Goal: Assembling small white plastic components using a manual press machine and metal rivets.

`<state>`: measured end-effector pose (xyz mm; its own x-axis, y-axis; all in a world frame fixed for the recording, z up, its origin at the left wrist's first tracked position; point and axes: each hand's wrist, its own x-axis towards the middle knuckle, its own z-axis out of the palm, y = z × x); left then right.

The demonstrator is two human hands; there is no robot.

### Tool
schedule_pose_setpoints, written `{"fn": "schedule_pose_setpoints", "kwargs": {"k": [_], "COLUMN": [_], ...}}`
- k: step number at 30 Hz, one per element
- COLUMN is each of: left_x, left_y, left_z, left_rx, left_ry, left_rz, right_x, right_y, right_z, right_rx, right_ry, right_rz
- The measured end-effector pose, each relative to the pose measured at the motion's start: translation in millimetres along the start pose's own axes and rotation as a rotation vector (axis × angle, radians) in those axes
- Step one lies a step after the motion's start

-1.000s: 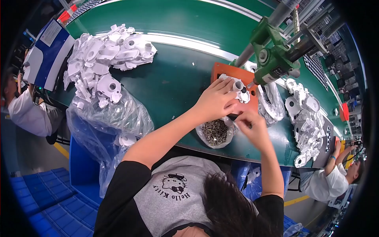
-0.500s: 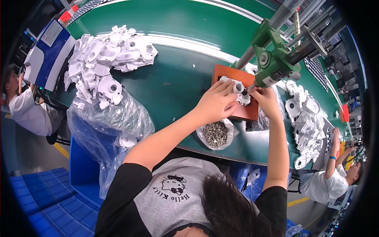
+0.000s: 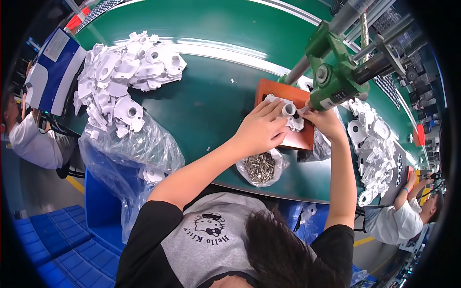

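Fingers (image 3: pixel 272 106) of the left hand (image 3: pixel 259 128), grip unclosed, lie on the white part (image 3: pixel 295 124) atop the orange block (image 3: pixel 301 139); whether the right hand (image 3: pixel 327 123), by the green press (image 3: pixel 331 82), grips anything, I can't tell.

White part (image 3: pixel 296 124): smooth plastic. Pins (image 3: pixel 259 169): shiny metal. Bag (image 3: pixel 161 141): clear, crinkled, glossy film. Surface (image 3: pixel 204 110): smooth, faintly glossy.

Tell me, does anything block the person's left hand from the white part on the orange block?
Nothing visible does: the left hand rests directly on the white part. The green press stands close to its right.
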<state>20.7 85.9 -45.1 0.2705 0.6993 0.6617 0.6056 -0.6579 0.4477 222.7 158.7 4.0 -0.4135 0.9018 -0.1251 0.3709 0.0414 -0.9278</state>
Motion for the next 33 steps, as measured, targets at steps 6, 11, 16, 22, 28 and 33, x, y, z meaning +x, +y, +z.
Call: {"fn": "schedule_pose_setpoints", "kwargs": {"k": [6,11,16,22,28,33], "left_x": [-1,-1,0,-5,-1,0], "left_y": [-1,-2,-2,-3,2,2], "left_z": [1,2,1,-3,2,-7], "left_rx": [-0.003,0.001,0.004,0.019,-0.024,0.048], "left_ry": [0.013,0.022,0.015,0.012,-0.068,-0.033], "left_rz": [0.002,0.014,0.036,0.005,0.012,0.041], "right_x": [5,11,25,27,99,169], "right_y": [-9,-12,-13,-22,-5,-106], "right_z": [-7,-11,-23,-18,-163,-188], "right_rx": [-0.125,-0.077,-0.153,-0.227,0.118,0.666], "right_ry": [-0.055,-0.08,-0.292,-0.266,-0.012,-0.023], "right_rz": [0.029,0.049,0.127,0.125,-0.358,-0.401]}}
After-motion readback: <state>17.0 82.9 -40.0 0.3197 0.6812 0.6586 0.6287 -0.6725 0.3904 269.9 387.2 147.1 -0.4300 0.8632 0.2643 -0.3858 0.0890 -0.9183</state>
